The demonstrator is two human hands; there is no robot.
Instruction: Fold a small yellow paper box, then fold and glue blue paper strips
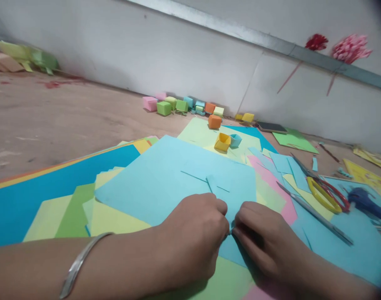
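A small blue paper piece (231,231) is pinched between the fingers of the left hand (196,235) and right hand (267,239), both equally near, over the light-blue sheet (165,175); beyond the left hand, a blue strip (211,184) is seen, pointing far; any join is hidden.

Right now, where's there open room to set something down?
The widest open patch is the brown surface at left, between the dark blue sheet and the wall. The light blue sheet has room beyond the left hand. The right side is crowded: scissors, glue gun, paper scraps.
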